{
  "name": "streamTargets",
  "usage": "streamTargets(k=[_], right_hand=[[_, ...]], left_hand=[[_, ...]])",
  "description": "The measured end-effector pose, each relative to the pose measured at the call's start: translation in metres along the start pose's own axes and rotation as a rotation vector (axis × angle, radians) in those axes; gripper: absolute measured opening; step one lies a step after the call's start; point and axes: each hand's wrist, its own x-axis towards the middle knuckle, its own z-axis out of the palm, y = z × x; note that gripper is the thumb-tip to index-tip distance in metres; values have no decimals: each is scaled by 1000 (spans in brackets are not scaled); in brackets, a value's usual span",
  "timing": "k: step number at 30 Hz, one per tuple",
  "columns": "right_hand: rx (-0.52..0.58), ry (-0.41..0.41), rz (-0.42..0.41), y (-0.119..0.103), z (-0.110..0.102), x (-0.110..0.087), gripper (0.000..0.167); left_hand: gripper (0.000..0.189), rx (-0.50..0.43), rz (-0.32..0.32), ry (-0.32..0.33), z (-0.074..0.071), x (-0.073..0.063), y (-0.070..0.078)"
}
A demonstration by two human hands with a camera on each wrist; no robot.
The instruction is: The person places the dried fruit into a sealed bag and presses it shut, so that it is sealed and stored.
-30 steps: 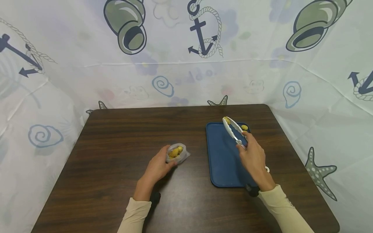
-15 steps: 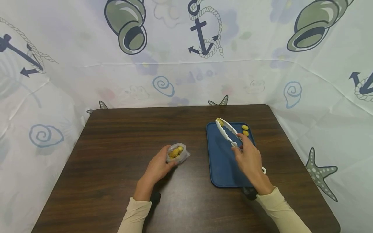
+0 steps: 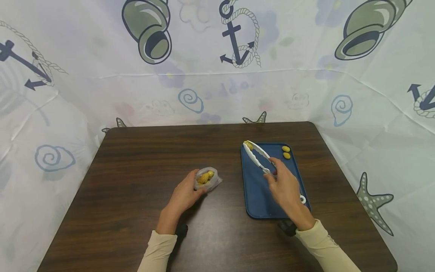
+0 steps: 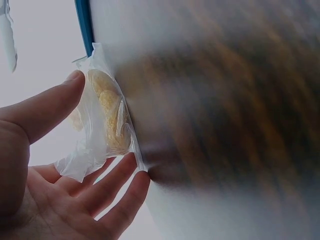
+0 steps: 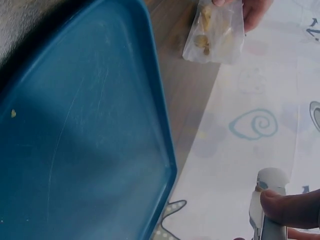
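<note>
My left hand (image 3: pixel 183 194) holds a small clear plastic bag (image 3: pixel 206 178) of yellow nuggets upright on the dark wooden table (image 3: pixel 136 181); in the left wrist view thumb and fingers (image 4: pixel 115 185) pinch the bag (image 4: pixel 102 125). My right hand (image 3: pixel 285 189) grips white tongs (image 3: pixel 257 156) over the blue tray (image 3: pixel 258 196). The tong tips hold one yellow nugget (image 3: pixel 249 145) above the tray's far left corner. Two more nuggets (image 3: pixel 286 152) lie at the tray's far right. In the right wrist view, the tray (image 5: pixel 85 135), the bag (image 5: pixel 215 32) and the tong handle (image 5: pixel 267 205) appear.
A sheet printed with anchors, shells and starfish (image 3: pixel 374 200) hangs behind and beside the table. The table's right edge (image 3: pixel 343 170) lies close to the tray. A small white ring (image 3: pixel 302 199) shows by my right hand. Bare wood lies between bag and tray.
My right hand has carried the tongs with the nugget leftward, from the tray's far right toward its far left corner. The left hand and bag have not moved.
</note>
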Motion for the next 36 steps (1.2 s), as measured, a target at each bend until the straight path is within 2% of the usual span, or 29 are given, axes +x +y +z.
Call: streamTargets(k=[36], right_hand=[[37, -48, -76, -23, 7, -12, 56]], left_hand=[[79, -14, -5, -20, -3, -2, -2]])
